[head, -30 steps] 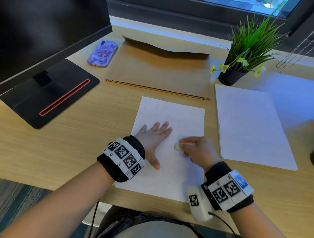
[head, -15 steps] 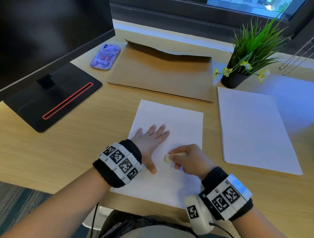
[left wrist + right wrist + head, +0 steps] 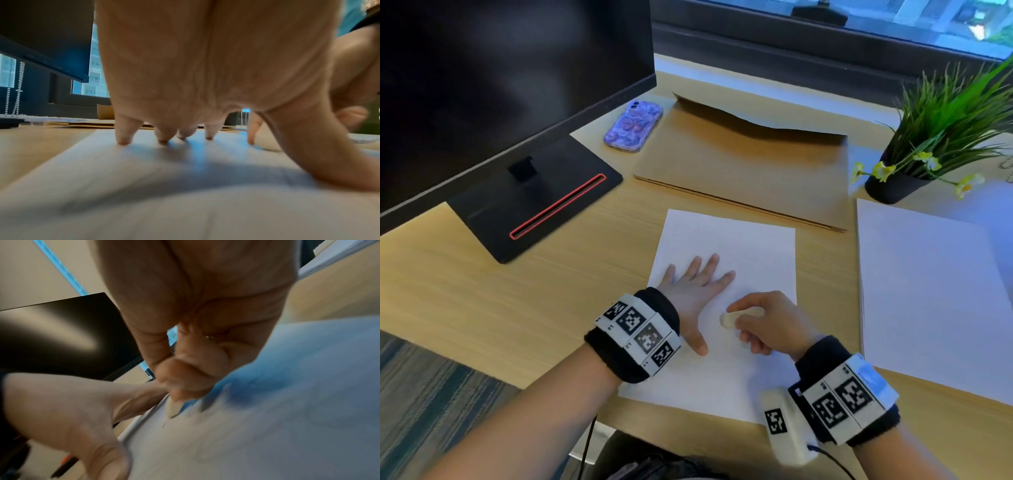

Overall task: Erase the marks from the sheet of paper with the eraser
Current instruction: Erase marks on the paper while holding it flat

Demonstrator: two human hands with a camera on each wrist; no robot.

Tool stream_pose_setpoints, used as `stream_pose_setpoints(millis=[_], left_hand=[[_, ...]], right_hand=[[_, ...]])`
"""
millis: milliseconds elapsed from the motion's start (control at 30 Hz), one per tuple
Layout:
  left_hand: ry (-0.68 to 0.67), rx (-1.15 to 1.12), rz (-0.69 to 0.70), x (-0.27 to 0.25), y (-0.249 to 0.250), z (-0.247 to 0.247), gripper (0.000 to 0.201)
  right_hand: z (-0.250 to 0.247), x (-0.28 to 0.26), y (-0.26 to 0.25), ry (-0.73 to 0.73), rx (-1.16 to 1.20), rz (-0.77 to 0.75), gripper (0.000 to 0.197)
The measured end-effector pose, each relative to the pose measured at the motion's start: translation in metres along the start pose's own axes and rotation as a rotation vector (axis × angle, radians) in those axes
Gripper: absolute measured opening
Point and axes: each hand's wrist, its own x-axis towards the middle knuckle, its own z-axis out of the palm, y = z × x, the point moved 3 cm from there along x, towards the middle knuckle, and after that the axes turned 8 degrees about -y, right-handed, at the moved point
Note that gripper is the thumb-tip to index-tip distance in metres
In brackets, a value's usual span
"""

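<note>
A white sheet of paper (image 3: 750, 246) lies on the wooden desk in front of me. My left hand (image 3: 697, 286) lies flat on its left part with fingers spread, the fingertips (image 3: 123, 141) pressing the sheet (image 3: 185, 186). My right hand (image 3: 767, 322) pinches a small white eraser (image 3: 729, 320), whose end touches the paper just right of my left thumb. In the right wrist view the eraser (image 3: 172, 408) pokes out below my curled fingers onto the sheet (image 3: 267, 418), beside a short faint pencil mark. The left wrist view shows the eraser (image 3: 267, 139) behind my thumb.
A black monitor on its stand (image 3: 534, 195) fills the left. Behind the sheet lie a brown envelope (image 3: 743, 164) and a purple phone (image 3: 633, 125). A potted plant (image 3: 900, 178) and a second stack of white paper (image 3: 928, 291) sit at the right.
My right hand has slid the eraser left and toward me across the sheet, closer to my left thumb. The left hand keeps pressing the paper in the same place.
</note>
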Motion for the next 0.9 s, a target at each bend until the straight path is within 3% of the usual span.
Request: stream_pose_setpoints(millis=[233, 433, 667, 833, 900], left_hand=[[0.04, -0.049, -0.041, 0.004, -0.003, -0.008, 0.127], [0.008, -0.052, -0.04, 0.005, -0.006, -0.01, 0.128], [0.013, -0.119, -0.038, 0.006, -0.007, -0.009, 0.126], [0.102, -0.178, -0.057, 0.008, -0.005, -0.011, 0.108], [0.114, -0.184, -0.061, 0.008, -0.004, -0.012, 0.108]], right_hand=[[-0.028, 0.014, -0.006, 0.158, 0.125, -0.045, 0.015], [-0.016, 0.005, -0.004, -0.109, -0.003, -0.002, 0.015], [-0.042, 0.019, -0.014, 0.075, 0.059, -0.061, 0.015], [-0.02, 0.01, -0.005, -0.147, -0.041, -0.037, 0.018], [-0.027, 0.016, -0.007, -0.159, -0.04, -0.042, 0.018]])
